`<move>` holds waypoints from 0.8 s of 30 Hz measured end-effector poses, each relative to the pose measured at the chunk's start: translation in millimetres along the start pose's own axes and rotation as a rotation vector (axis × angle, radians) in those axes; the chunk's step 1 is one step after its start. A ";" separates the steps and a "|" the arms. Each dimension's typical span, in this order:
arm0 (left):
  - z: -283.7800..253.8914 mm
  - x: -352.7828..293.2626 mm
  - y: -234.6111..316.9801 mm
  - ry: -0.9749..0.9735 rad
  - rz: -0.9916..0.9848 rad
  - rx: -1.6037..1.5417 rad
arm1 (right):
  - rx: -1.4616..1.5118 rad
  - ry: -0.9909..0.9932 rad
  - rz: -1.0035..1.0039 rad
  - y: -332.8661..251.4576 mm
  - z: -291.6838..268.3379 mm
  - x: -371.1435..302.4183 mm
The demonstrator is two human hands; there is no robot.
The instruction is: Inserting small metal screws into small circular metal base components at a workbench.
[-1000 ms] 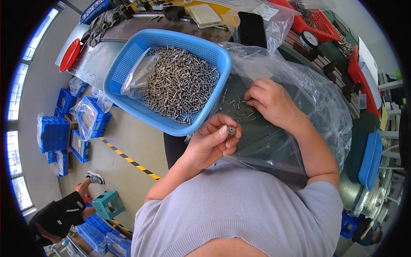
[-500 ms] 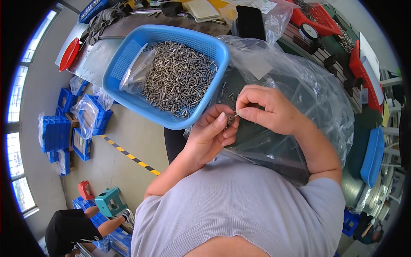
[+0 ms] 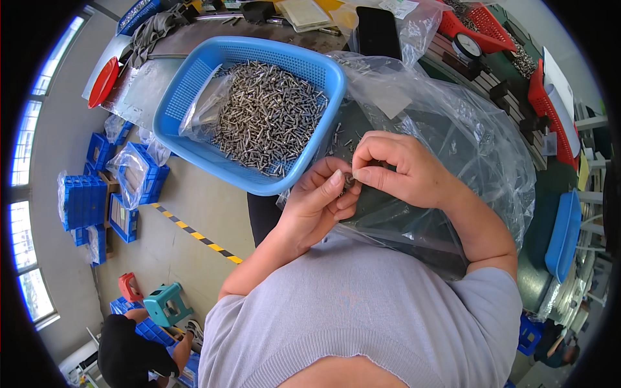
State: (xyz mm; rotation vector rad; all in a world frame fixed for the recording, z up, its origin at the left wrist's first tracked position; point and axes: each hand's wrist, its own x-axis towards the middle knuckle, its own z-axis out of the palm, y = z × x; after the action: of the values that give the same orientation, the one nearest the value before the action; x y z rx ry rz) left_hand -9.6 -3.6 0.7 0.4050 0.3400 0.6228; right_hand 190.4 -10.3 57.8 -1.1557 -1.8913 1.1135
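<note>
My left hand [image 3: 323, 194] is closed around a small round metal part [image 3: 348, 180], thumb on top and fingers curled beneath. Close against it, my right hand [image 3: 401, 169] pinches with thumb and forefinger at the metal part; whatever sits between those fingertips is hidden. Just beyond both hands stands a blue plastic basket [image 3: 223, 169], holding a heap of small metal pins [image 3: 272, 116] and a clear plastic bag [image 3: 206, 110]. A few loose pins [image 3: 336, 134] lie on the bench between the basket and my right hand.
Clear plastic sheeting [image 3: 453, 136] covers the bench under and right of my hands. A black phone [image 3: 378, 33], a dial gauge [image 3: 466, 46] and red trays [image 3: 485, 32] lie farther back. Blue crates [image 3: 84, 200] and a green stool [image 3: 167, 304] stand left, near another person [image 3: 132, 352].
My right hand has moved slightly left, its fingertips now against the metal part; the thin pin seen between them before is hidden. The other person at lower left has shifted.
</note>
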 end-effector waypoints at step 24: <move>-4.4 1.9 -1.5 -0.034 -0.015 0.046 | -0.095 0.062 -0.202 14.3 2.7 2.8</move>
State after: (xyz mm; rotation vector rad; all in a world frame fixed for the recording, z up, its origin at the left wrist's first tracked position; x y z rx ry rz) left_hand -9.3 -2.3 -4.1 0.4565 0.3256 0.5936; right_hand 192.2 -5.1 44.1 -1.0117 -1.9809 0.8769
